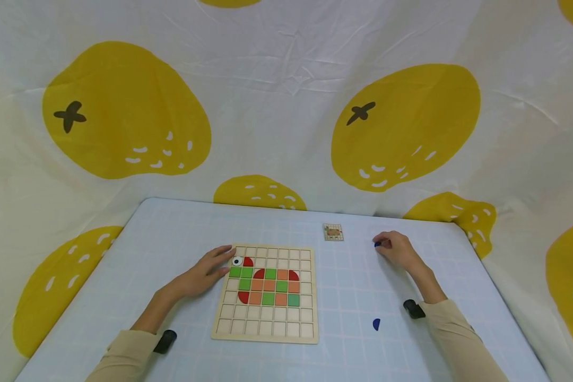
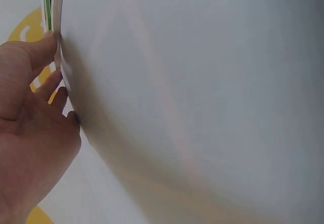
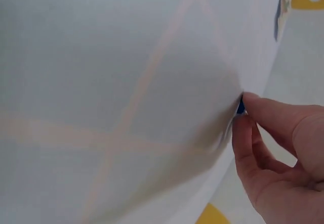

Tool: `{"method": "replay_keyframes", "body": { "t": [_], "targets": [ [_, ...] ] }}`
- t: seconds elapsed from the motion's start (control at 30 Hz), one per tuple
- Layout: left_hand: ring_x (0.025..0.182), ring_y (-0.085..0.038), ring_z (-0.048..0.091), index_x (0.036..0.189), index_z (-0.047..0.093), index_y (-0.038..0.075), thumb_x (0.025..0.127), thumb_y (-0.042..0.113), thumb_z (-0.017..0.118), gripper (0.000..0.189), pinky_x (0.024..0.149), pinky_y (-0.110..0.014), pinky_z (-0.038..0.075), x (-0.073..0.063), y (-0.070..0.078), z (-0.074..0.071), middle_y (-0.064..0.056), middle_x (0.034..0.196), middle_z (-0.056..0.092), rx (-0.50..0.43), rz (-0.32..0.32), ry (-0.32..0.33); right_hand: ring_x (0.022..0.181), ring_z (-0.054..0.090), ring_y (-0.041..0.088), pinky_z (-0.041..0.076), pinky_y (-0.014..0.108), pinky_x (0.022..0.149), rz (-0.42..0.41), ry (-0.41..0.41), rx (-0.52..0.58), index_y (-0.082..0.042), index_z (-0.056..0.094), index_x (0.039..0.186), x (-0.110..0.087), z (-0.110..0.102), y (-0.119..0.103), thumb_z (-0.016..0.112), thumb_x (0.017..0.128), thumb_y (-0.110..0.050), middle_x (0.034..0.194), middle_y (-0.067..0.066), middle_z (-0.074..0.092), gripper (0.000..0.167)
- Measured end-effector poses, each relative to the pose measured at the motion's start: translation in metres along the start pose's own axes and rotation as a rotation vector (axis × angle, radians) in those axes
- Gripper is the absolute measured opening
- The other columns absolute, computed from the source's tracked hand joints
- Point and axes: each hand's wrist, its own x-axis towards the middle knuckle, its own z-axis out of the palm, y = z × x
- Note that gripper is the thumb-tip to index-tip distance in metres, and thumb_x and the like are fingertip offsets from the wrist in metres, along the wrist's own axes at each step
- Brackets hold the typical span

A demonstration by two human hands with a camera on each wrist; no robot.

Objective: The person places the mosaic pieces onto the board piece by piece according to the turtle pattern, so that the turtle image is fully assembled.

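Note:
A square wooden grid board [image 1: 265, 340] lies on the table with green, orange and red tiles and an eye tile [image 1: 237, 261] set in its cells. My left hand [image 1: 201, 273] rests at the board's upper left edge, fingers extended, with thumb and fingertips touching the rim. To the right of the board, my right hand [image 1: 397, 250] pinches a small dark blue piece [image 3: 241, 105] between thumb and fingers, low at the table surface. The fingers hide most of that piece. Nearer the front, a dark blue half-round piece [image 1: 376, 324] lies loose on the table.
A small pattern card [image 1: 333, 232] lies behind the board, to the left of my right hand. The table [image 1: 186, 223] has a pale checked cover. A white cloth with yellow fruit shapes hangs behind it. Black wrist cameras sit under both forearms.

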Motion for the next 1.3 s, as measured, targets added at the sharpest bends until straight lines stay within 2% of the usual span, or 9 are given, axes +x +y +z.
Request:
{"method": "replay_keyframes", "body": {
  "t": [0.23, 0.37, 0.53, 0.73, 0.97, 1.17, 1.3],
  "targets": [
    [0.149, -0.051, 0.024, 0.156, 0.04, -0.001, 0.108, 0.016, 0.054, 0.053, 0.116, -0.069, 0.024, 0.0, 0.002, -0.001, -0.026, 0.162, 0.03, 0.006, 0.0, 0.003, 0.081, 0.059, 0.026, 0.05, 0.04, 0.075, -0.002, 0.033, -0.017, 0.005, 0.071, 0.097, -0.002, 0.001, 0.003, 0.074, 0.092, 0.0, 0.087, 0.013, 0.067, 0.007],
    [0.148, -0.05, 0.025, 0.156, 0.041, 0.0, 0.108, 0.016, 0.055, 0.053, 0.115, -0.069, 0.026, 0.0, 0.002, -0.001, -0.026, 0.162, 0.031, 0.013, 0.006, 0.009, 0.079, 0.055, 0.025, 0.049, 0.036, 0.073, 0.022, 0.046, -0.021, 0.004, 0.07, 0.095, -0.005, 0.003, 0.005, 0.073, 0.094, -0.002, 0.084, 0.011, 0.065, 0.006],
    [0.147, -0.05, 0.027, 0.155, 0.041, -0.001, 0.107, 0.015, 0.056, 0.053, 0.115, -0.068, 0.027, 0.001, 0.004, -0.001, -0.026, 0.161, 0.033, 0.036, 0.007, 0.009, 0.082, 0.057, 0.026, 0.051, 0.041, 0.077, 0.024, 0.065, -0.019, 0.003, 0.07, 0.097, -0.009, 0.005, 0.004, 0.07, 0.096, -0.001, 0.089, 0.012, 0.067, 0.004],
    [0.147, -0.051, 0.028, 0.155, 0.041, -0.003, 0.107, 0.014, 0.056, 0.053, 0.115, -0.067, 0.027, 0.0, 0.006, -0.003, -0.028, 0.16, 0.033, 0.055, 0.002, 0.0, 0.087, 0.063, 0.032, 0.054, 0.049, 0.082, 0.0, 0.121, -0.016, 0.005, 0.073, 0.1, -0.014, 0.006, -0.001, 0.068, 0.098, -0.001, 0.097, 0.019, 0.07, 0.008],
    [0.147, -0.051, 0.027, 0.154, 0.041, -0.004, 0.107, 0.013, 0.057, 0.052, 0.115, -0.067, 0.027, 0.0, 0.007, -0.005, -0.028, 0.16, 0.033, 0.049, 0.02, -0.005, 0.09, 0.064, 0.03, 0.056, 0.047, 0.086, 0.007, 0.147, 0.036, 0.001, 0.074, 0.104, -0.023, 0.008, -0.012, 0.071, 0.096, -0.002, 0.1, 0.015, 0.072, 0.009],
    [0.147, -0.051, 0.027, 0.154, 0.041, -0.004, 0.107, 0.013, 0.056, 0.053, 0.115, -0.067, 0.027, 0.001, 0.007, -0.005, -0.028, 0.16, 0.033, 0.054, 0.017, -0.008, 0.095, 0.067, 0.032, 0.057, 0.05, 0.09, -0.025, 0.147, 0.097, 0.003, 0.073, 0.109, -0.03, 0.012, -0.027, 0.072, 0.095, 0.0, 0.105, 0.017, 0.073, 0.015],
    [0.147, -0.052, 0.027, 0.154, 0.041, -0.005, 0.107, 0.012, 0.056, 0.052, 0.115, -0.067, 0.027, 0.001, 0.007, -0.005, -0.029, 0.16, 0.033, 0.061, 0.02, -0.007, 0.095, 0.068, 0.029, 0.059, 0.043, 0.09, -0.029, 0.14, 0.108, 0.001, 0.074, 0.111, -0.033, 0.017, -0.036, 0.073, 0.095, -0.002, 0.105, 0.014, 0.073, 0.016]
  ]
}}
